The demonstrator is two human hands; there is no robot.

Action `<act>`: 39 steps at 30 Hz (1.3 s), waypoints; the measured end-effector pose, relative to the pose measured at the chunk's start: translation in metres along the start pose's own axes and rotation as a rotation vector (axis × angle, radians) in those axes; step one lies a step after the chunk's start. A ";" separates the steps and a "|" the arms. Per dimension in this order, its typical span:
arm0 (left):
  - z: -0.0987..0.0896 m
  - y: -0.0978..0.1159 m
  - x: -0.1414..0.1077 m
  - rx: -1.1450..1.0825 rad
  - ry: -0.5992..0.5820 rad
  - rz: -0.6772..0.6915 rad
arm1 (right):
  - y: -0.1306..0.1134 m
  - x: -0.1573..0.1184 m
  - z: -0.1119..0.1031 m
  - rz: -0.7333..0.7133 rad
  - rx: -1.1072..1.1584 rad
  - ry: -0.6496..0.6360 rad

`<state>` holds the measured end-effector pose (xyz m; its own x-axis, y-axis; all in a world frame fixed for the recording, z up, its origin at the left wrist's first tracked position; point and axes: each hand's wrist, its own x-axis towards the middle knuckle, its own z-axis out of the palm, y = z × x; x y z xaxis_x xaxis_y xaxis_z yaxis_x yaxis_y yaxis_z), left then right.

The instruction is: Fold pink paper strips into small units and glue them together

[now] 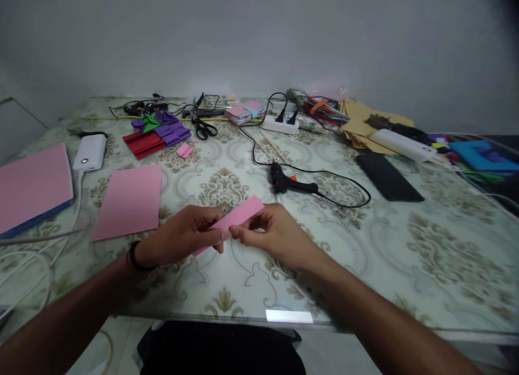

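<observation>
A narrow strip of pink paper is held up between my two hands over the near middle of the table. My left hand pinches its lower left part, thumb on top and fingers beneath. On the other side my right hand grips the strip with thumb and curled fingers. The two thumbs nearly meet at the strip's middle. Left of my left hand lies a flat pink sheet. Beyond my right hand a black glue gun rests on its side, its cord looping right.
A stack of pink sheets, a white power bank and cables lie left. Folded red and purple paper, black scissors and a white power strip stand at the back. A black phone lies right.
</observation>
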<state>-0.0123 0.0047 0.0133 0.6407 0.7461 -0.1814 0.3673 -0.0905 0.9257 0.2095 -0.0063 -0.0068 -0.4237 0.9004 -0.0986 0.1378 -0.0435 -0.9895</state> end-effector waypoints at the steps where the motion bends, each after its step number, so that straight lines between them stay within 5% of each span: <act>1: -0.002 0.001 -0.001 -0.002 -0.018 -0.007 | -0.002 0.000 -0.002 -0.005 0.007 0.019; 11: -0.012 0.001 -0.001 -0.063 0.082 0.031 | -0.004 0.007 -0.045 -0.328 0.227 0.320; 16: -0.007 0.000 -0.001 -0.061 0.054 0.036 | -0.002 0.005 -0.021 -0.165 0.110 0.024; 19: -0.003 -0.003 -0.001 -0.015 0.015 0.035 | 0.001 0.004 -0.002 -0.068 0.028 -0.017; 25: -0.001 -0.001 0.001 -0.063 0.049 0.004 | 0.004 0.003 -0.003 -0.077 0.045 0.081; 34: -0.018 -0.002 -0.001 -0.293 0.314 0.058 | -0.006 0.008 -0.029 -0.220 0.364 0.471; 39: -0.007 -0.002 0.001 -0.257 0.355 0.097 | -0.002 0.011 -0.015 -0.107 0.407 0.294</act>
<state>-0.0169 0.0107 0.0136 0.3764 0.9264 -0.0063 0.1093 -0.0376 0.9933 0.2185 0.0103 -0.0045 -0.1389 0.9901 -0.0187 -0.2770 -0.0570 -0.9592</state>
